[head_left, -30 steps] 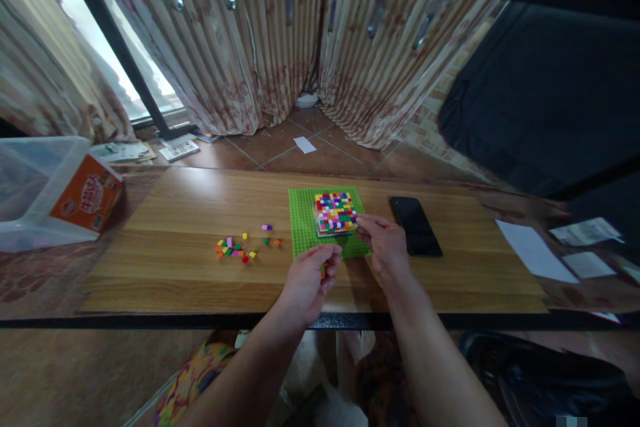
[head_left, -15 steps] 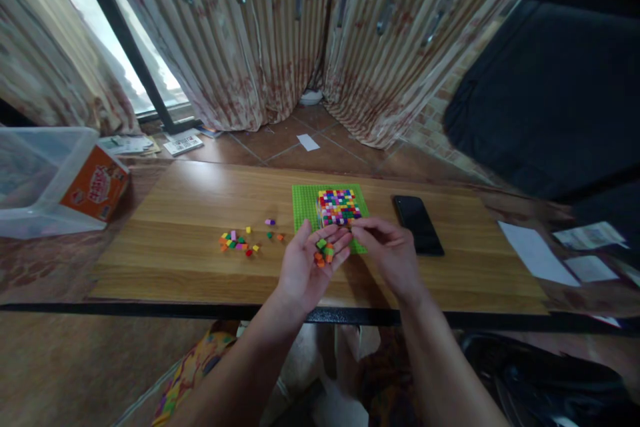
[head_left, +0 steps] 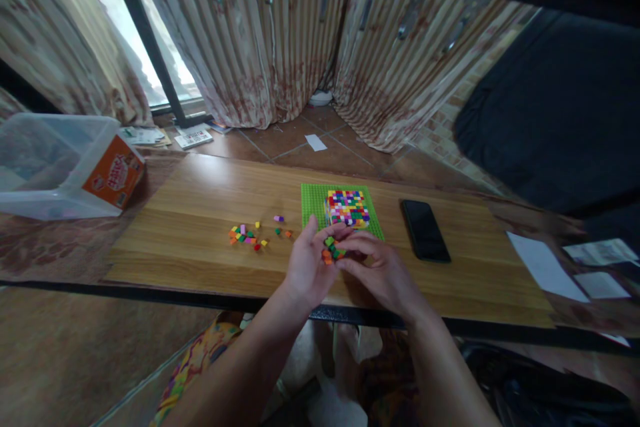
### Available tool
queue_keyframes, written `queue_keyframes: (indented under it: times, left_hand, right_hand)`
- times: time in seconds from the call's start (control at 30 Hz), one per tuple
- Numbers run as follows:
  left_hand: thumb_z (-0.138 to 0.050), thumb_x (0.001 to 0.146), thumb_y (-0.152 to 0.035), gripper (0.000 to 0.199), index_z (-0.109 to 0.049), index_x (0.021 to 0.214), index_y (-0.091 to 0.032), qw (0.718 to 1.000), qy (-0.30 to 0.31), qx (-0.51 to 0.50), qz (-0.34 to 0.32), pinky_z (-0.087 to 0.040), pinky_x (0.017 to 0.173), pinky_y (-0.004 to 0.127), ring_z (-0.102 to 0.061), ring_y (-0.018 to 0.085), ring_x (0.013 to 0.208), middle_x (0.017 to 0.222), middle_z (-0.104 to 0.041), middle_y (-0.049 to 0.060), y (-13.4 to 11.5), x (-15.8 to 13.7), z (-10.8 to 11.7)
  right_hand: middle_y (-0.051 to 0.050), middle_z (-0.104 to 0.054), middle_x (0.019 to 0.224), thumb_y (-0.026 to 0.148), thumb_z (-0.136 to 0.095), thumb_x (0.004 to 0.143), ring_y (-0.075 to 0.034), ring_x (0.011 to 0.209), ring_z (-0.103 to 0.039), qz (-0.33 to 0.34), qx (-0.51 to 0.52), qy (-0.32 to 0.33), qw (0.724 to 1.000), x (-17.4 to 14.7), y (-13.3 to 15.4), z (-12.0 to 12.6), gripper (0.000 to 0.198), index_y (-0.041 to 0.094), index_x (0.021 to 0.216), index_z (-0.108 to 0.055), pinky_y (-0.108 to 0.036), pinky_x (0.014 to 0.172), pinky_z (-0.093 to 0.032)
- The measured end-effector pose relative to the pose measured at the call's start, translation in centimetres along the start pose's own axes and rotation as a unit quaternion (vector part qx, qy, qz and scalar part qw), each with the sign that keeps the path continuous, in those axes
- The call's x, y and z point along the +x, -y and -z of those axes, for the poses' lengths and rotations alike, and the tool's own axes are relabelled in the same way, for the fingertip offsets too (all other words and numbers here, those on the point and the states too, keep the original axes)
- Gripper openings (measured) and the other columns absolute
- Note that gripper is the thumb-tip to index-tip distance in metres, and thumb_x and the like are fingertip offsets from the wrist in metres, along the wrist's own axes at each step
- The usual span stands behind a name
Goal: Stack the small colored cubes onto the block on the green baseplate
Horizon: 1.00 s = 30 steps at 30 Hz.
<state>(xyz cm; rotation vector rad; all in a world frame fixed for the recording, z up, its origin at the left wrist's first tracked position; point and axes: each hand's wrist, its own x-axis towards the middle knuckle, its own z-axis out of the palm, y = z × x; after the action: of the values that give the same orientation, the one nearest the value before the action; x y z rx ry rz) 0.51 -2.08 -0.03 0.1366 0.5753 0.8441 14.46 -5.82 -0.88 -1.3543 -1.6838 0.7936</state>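
Note:
My left hand [head_left: 309,268] is palm up and cupped, holding several small orange and green toy bricks [head_left: 328,255]. My right hand [head_left: 383,273] reaches over that palm, its thumb and forefinger closing around a brick at the right side of the pile. Just beyond both hands, a multicoloured block of stacked bricks [head_left: 347,205] stands on a green baseplate [head_left: 313,197]. The hands hide the near part of the plate. To the left, several loose bricks [head_left: 245,235] of mixed colours lie scattered on the wooden table.
A black phone [head_left: 425,230] lies on the wooden table [head_left: 175,240], right of the baseplate. Beyond the left end stands a clear plastic bin [head_left: 60,160] with an orange label. Sheets of paper [head_left: 545,265] lie past the right end. Striped curtains hang behind.
My right hand has moved from beside the brick block back to the bricks in my left palm. The whole view has shifted slightly.

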Motion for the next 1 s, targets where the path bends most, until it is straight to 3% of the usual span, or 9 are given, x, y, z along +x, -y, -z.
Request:
queue_keyframes:
  times: [0.17,0.27,0.37,0.47,0.57,0.73,1.0]
  left_hand:
    - [-0.053,0.090,-0.040,0.035,-0.068,0.082,-0.011,0.999,-0.035,0.002,0.000,-0.049,0.064,0.023,-0.062,0.014,0.075,0.087,-0.067,0.012,0.3,0.3,0.2]
    - [-0.059,0.086,-0.021,0.016,-0.068,0.078,-0.011,0.996,-0.077,0.027,-0.021,-0.050,0.067,0.023,-0.061,0.012,0.070,0.080,-0.067,0.008,0.7,0.4,0.5]
    - [-0.068,0.077,-0.016,0.006,-0.069,0.079,-0.010,0.996,-0.051,0.064,-0.022,-0.047,0.062,0.020,-0.059,0.010,0.067,0.078,-0.067,0.006,1.1,0.2,0.7]
    - [-0.079,0.067,-0.020,0.019,-0.070,0.081,-0.011,0.995,-0.020,0.087,-0.041,-0.043,0.058,0.017,-0.056,0.007,0.064,0.077,-0.067,0.005,1.3,0.1,0.7]
    - [-0.083,0.062,-0.024,0.024,-0.068,0.076,-0.012,0.988,-0.025,0.125,-0.083,-0.036,0.051,0.015,-0.049,0.004,0.056,0.070,-0.063,0.001,1.6,0.0,0.6]
    - [-0.078,0.069,-0.032,0.025,-0.063,0.070,-0.013,0.975,-0.023,0.182,-0.124,-0.021,0.042,0.017,-0.035,0.001,0.045,0.061,-0.056,-0.002,1.8,0.2,0.5]
    - [-0.080,0.067,-0.030,0.026,-0.061,0.071,-0.012,0.982,-0.003,0.161,-0.094,-0.022,0.044,0.015,-0.036,0.001,0.048,0.062,-0.055,-0.001,1.6,0.2,0.6]
  right_hand:
    - [-0.002,-0.073,0.099,0.028,-0.062,0.087,-0.019,0.096,-0.066,-0.007,-0.028,-0.014,0.999,-0.1,0.2,0.0,0.014,0.029,0.093,-0.075,-0.034,0.086,-0.049]
    - [-0.002,-0.074,0.092,0.032,-0.060,0.088,-0.019,0.087,-0.067,-0.032,0.002,-0.084,0.996,0.0,0.1,-0.2,0.016,0.027,0.092,-0.075,-0.032,0.080,-0.050]
    - [-0.001,-0.073,0.083,0.033,-0.064,0.084,-0.018,0.080,-0.066,-0.078,0.083,-0.174,0.978,0.4,0.0,-0.7,0.015,0.024,0.084,-0.075,-0.031,0.077,-0.050]
    - [0.000,-0.071,0.071,0.036,-0.068,0.076,-0.016,0.070,-0.063,-0.138,0.161,-0.214,0.954,0.8,-0.1,-1.1,0.015,0.021,0.075,-0.074,-0.030,0.070,-0.050]
    - [0.001,-0.068,0.065,0.037,-0.072,0.071,-0.014,0.064,-0.058,-0.162,0.179,-0.216,0.946,0.9,0.1,-1.3,0.016,0.021,0.069,-0.072,-0.028,0.065,-0.048]
    - [0.001,-0.065,0.065,0.038,-0.067,0.076,-0.014,0.063,-0.056,-0.151,0.142,-0.193,0.959,0.7,0.2,-1.4,0.020,0.019,0.067,-0.070,-0.027,0.064,-0.045]
    - [0.004,-0.057,0.058,0.038,-0.069,0.076,-0.011,0.058,-0.048,-0.172,0.203,-0.192,0.945,0.5,-0.7,-1.5,0.021,0.020,0.066,-0.070,-0.025,0.060,-0.038]
